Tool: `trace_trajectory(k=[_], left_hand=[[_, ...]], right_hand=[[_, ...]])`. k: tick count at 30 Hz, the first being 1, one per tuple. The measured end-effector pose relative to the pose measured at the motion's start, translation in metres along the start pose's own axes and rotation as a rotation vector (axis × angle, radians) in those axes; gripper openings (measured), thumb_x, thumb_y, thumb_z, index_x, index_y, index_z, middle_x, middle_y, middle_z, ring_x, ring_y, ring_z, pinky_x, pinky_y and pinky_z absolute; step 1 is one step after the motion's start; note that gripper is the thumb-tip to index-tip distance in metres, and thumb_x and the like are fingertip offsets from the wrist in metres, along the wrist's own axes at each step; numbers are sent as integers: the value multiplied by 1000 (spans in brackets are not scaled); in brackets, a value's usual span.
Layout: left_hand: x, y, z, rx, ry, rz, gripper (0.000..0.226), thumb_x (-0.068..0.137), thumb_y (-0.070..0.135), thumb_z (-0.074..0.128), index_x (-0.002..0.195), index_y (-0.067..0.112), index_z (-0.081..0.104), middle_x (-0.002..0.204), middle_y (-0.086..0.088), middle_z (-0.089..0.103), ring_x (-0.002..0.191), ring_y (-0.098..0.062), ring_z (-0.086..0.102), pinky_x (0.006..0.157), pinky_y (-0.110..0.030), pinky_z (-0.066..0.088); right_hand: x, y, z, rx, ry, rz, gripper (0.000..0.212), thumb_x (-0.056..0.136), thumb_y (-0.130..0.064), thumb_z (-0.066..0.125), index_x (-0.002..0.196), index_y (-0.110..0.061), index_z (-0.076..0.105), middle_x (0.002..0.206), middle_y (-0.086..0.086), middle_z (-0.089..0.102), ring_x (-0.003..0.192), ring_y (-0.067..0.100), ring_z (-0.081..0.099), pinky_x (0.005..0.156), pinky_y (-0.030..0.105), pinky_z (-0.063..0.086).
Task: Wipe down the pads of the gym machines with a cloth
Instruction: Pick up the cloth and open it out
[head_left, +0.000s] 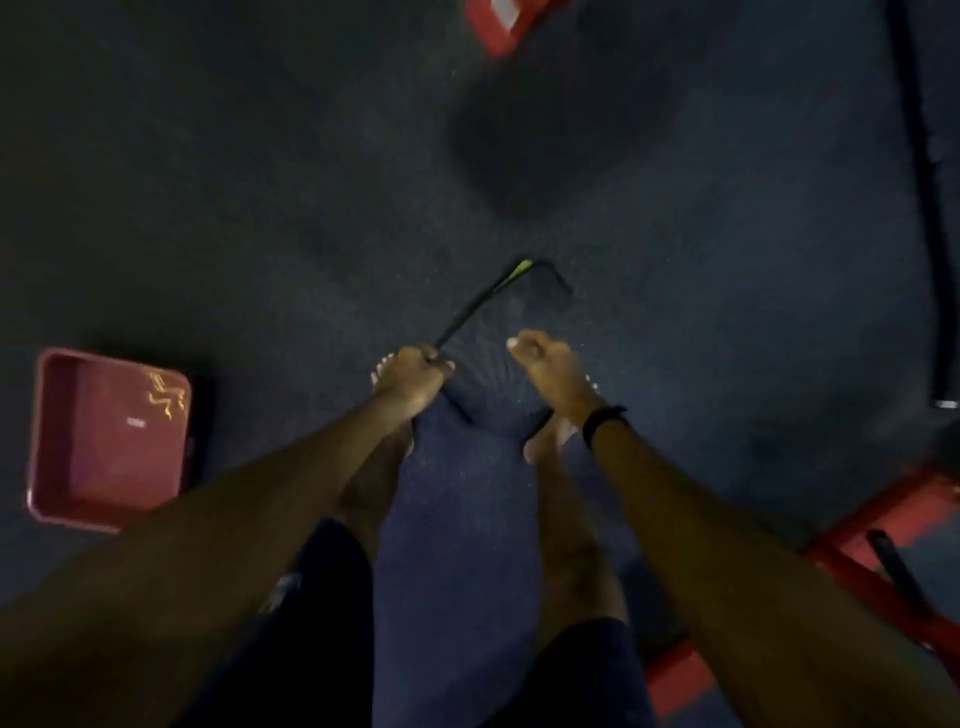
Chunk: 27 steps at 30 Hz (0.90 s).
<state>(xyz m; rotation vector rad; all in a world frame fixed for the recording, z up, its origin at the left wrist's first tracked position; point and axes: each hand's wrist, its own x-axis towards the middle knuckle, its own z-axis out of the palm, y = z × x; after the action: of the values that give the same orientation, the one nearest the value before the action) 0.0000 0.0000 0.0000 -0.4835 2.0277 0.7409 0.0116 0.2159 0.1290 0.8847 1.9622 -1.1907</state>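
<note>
The person stands barefoot on a dark, speckled gym floor (260, 182), both arms stretched down and forward. The left hand (413, 376) is curled tight around the edge of a dark cloth (498, 364), which hangs spread out between the 2 hands and drops down in front of the shins. Its upper edge runs up and away from the left fist as a thin taut line, ending at a corner with a small yellow-green mark (522, 267). In this dim, blurred view the fabric nearly melts into the floor, so its full outline is hard to make out.

The right hand (543, 358) is balled up with the fingers curled in, level with the left and a little apart from it; it seems to pinch the cloth's other side, but I cannot tell for sure. A black band (602, 423) sits on the right wrist.

Beneath the hands, the toes of the left foot (382, 371) show just beside the left fist, and the right foot (550, 439) shows below the right wrist. Dark shorts (322, 597) cover the thighs.

On the floor to the left, well apart from the person, lies a red rectangular tray (52, 467) with a yellow scribble in it. Red machine frames stand at the lower right (883, 519) and at the top edge (498, 26), and a black bar (930, 208) runs down the right side.
</note>
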Motion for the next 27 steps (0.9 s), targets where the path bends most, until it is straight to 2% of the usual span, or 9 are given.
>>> trace_trajectory(k=[2,5,6,8,12,18,22,24,27], left_hand=[[55,-24,30,64,48,-40,59,47,77,57,92,40,65,122,-9,68,120,-31,60,104,-49,48],[51,8,37,314,29,-128,74,61,89,43,124,52,52,149,-14,46,141,-37,37,117,-51,29],[58,8,47,356,-10,-146,69,76,82,45,136,47,49,155,-15,38,144,-37,30,119,-46,21],[78,15,62,359,-114,-112,55,100,49,51,147,20,44,154,-15,38,143,-34,32,113,-37,22],[142,0,105,400,-60,-7,57,95,30,62,141,6,39,145,-16,46,135,-37,42,110,-49,38],[180,19,131,467,-41,54,71,91,37,69,143,6,34,150,-17,34,140,-37,32,112,-51,34],[193,18,135,571,-69,52,67,93,44,65,142,7,39,149,-14,42,143,-35,29,114,-49,30],[192,20,133,581,-109,73,59,95,42,62,139,6,44,146,-16,46,141,-34,34,114,-47,32],[185,24,129,500,-152,137,48,95,33,65,131,5,52,136,-17,55,129,-34,50,104,-40,41]], right_hand=[[58,27,11,-140,-95,-18,50,104,-32,52,145,-4,47,146,17,52,135,31,47,106,32,35],[146,79,30,-329,-208,-31,54,104,-33,51,150,-5,40,152,19,45,139,34,43,112,39,33],[169,95,38,-389,-239,-47,55,104,-32,52,150,-5,39,153,18,43,140,34,41,114,40,32],[211,117,49,-511,-258,-126,56,103,-29,53,152,-6,37,156,17,39,144,33,37,118,40,29],[279,142,73,-727,-321,-345,59,105,-19,48,157,-7,24,166,13,15,153,28,14,123,44,15],[322,142,102,-1049,-325,-585,69,99,-11,50,159,-15,17,168,7,6,155,25,2,122,54,4],[324,143,109,-1138,-286,-658,68,98,-17,53,158,-15,22,162,13,23,152,30,11,119,59,1],[320,139,106,-1189,-258,-658,57,98,-19,51,152,-14,36,146,20,39,143,36,24,119,60,4],[312,134,96,-1283,-233,-583,38,99,-21,49,135,-11,56,134,23,45,135,42,30,119,60,6]])
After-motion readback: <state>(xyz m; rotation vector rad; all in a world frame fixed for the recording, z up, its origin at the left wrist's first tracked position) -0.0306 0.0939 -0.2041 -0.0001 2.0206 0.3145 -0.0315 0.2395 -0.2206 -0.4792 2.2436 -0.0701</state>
